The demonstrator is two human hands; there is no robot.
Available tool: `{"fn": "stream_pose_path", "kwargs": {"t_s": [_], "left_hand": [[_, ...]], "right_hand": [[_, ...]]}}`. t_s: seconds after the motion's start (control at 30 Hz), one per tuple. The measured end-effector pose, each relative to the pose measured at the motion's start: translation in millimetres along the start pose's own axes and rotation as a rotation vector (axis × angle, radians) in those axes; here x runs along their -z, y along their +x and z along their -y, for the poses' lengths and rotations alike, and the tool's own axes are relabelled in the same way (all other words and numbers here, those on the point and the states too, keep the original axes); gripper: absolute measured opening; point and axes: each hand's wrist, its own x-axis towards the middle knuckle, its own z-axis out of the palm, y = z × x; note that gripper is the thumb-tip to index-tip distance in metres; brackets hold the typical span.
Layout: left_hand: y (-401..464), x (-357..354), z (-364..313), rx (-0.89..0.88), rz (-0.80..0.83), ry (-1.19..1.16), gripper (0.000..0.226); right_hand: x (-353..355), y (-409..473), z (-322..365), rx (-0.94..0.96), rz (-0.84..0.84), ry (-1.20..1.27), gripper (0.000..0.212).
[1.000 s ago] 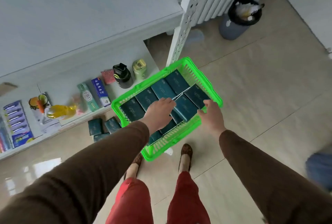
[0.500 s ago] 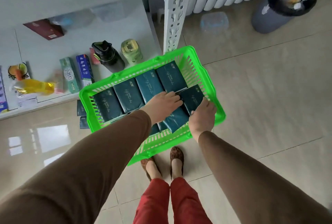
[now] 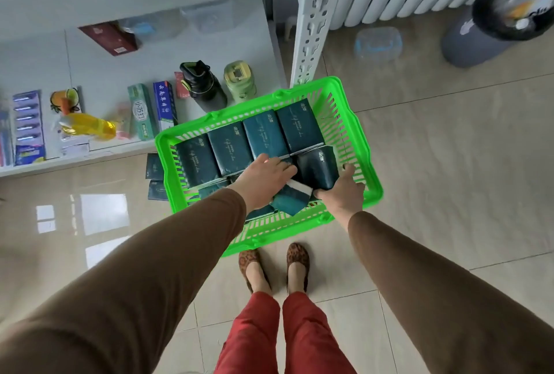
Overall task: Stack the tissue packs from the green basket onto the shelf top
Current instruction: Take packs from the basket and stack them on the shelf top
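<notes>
The green basket (image 3: 356,146) sits on the floor (image 3: 434,164) against the shelf post (image 3: 311,20), full of tissue packs (image 3: 230,147). The right hand (image 3: 341,192) clasps one pack (image 3: 317,168); the left hand (image 3: 263,177) lies flat, fingers straight, on others. Bottles (image 3: 204,87) and boxes (image 3: 165,104) crowd the low shelf (image 3: 90,74) beside the basket.

1. The left hand (image 3: 263,182) covered parts of the tissue packs (image 3: 230,149) beneath it; its fingertips were hidden.
2. The right hand (image 3: 341,194) hid the near edge of one tilted pack (image 3: 317,167).
3. The green basket (image 3: 364,146) hid most of two packs on the floor (image 3: 156,176).
4. The bin (image 3: 491,17) was blurred and cut off by the right edge.
</notes>
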Motion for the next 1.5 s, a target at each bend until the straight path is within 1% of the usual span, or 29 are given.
{"fn": "stream_pose_path", "kwargs": {"t_s": [0.1,0.23,0.33,0.4,0.53,0.63,0.73,0.8,0.9,1.0,1.1,1.27,1.5], "left_hand": [[-39.0,13.2,9.9,0.178,-0.053,-0.112,0.065],[-121.4,49.6,41.5,0.395,-0.138,-0.271,0.067],[-198.8,79.4,78.0,0.542,-0.22,-0.338,0.066],[-256.8,96.5,108.1,0.633,-0.275,-0.353,0.066],[-383.0,111.1,174.0,0.767,-0.405,-0.355,0.066],[-474.0,110.3,229.1,0.854,-0.448,-0.343,0.069],[-553.6,111.0,286.5,0.908,-0.525,-0.383,0.065],[-598.9,114.3,323.1,0.911,-0.575,-0.394,0.063],[-648.8,120.3,378.4,0.899,-0.608,-0.355,0.061],[-676.9,123.9,436.3,0.892,-0.629,-0.312,0.056],[-685.7,121.9,494.5,0.888,-0.633,-0.251,0.056],[-672.8,120.8,604.1,0.857,-0.66,-0.198,0.057],[-641.1,124.0,772.1,0.871,-0.619,-0.186,0.055]], "right_hand": [[18.4,-29.2,9.8,0.078,-0.044,0.067,0.058],[52.5,-91.6,59.8,0.338,-0.08,0.206,0.049],[64.8,-136.2,121.7,0.566,-0.064,0.223,0.048],[62.5,-167.6,172.3,0.716,-0.047,0.222,0.052],[33.7,-238.0,284.9,0.913,-0.016,0.274,0.061],[-3.9,-289.4,367.9,0.966,-0.017,0.355,0.066],[-44.5,-336.5,443.6,0.974,-0.014,0.437,0.068],[-69.0,-363.3,488.5,0.982,-0.002,0.457,0.064],[-98.7,-388.7,545.1,0.981,0.007,0.471,0.057],[-122.5,-398.6,594.7,0.977,-0.005,0.461,0.052],[-141.7,-394.0,641.8,0.978,-0.005,0.46,0.049],[-172.0,-360.3,731.2,0.977,-0.019,0.496,0.05],[-206.4,-296.8,872.6,0.984,-0.033,0.489,0.049]]}}
